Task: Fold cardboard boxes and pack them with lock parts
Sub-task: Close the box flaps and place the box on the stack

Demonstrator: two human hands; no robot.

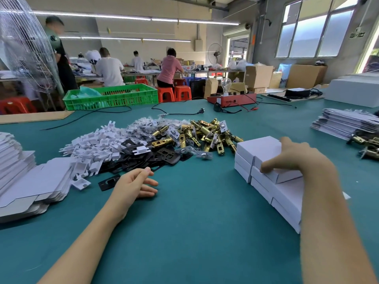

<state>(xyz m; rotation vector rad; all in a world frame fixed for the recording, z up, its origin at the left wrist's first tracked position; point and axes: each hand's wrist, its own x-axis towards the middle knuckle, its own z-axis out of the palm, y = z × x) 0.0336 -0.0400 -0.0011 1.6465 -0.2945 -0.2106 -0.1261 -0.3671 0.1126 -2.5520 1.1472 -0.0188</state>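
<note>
**Hands at a packing table: right on a folded box, left idle**

The right hand (295, 156) reaches forward from a bare forearm, palm down, thumb spread toward the far side and fingers curved over the top box (285, 174); the fingertips (266, 168) touch its near-left edge. Whether the hand grips or merely rests on the box cannot be told. This box, tilted slightly, lies on a stack of closed boxes (258, 148), all smooth white card with sharp rectangular edges, laid in rows two deep.

The left hand (133, 184) rests on the table (194, 222), fingers loosely extended and parted, holding nothing. Just beyond its fingertips lies a flat black plate (108, 182) with a rectangular cutout.

Farther out, a heap of parts spans the table's middle: white plastic inserts (96, 144), matte black plates, bagged silver pieces, and brass latches (207, 132), cylindrical and shiny. Flat, unfolded box blanks (30, 181) are stacked at left; more blanks (346, 124) lie at right. The table's cover is teal felt-like cloth.
</note>
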